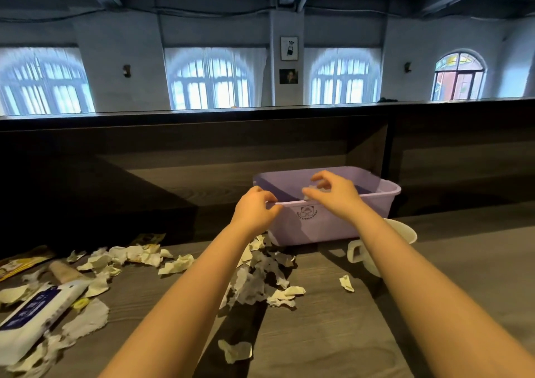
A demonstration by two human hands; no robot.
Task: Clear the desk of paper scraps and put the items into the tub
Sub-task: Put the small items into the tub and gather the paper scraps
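Note:
A lilac plastic tub (333,224) stands on the dark wooden desk (333,334), a little beyond its middle. My left hand (254,208) is closed on the tub's near rim at its front left corner. My right hand (337,194) hovers over the tub's opening with its fingers spread. A pale scrap (310,189) shows between its thumb and fingers; I cannot tell whether they touch it. Torn paper scraps (260,279) lie heaped in front of the tub, and more scraps (130,257) are strewn to the left. Single scraps (346,283) (235,350) lie nearer me.
At the left lie a white wipes pack (37,319), a beige tube (65,272), a yellow ring (80,303) and a yellow packet (17,264). A white mug (373,250) sits right of the tub, partly behind my right forearm. A dark raised partition (202,134) backs the desk.

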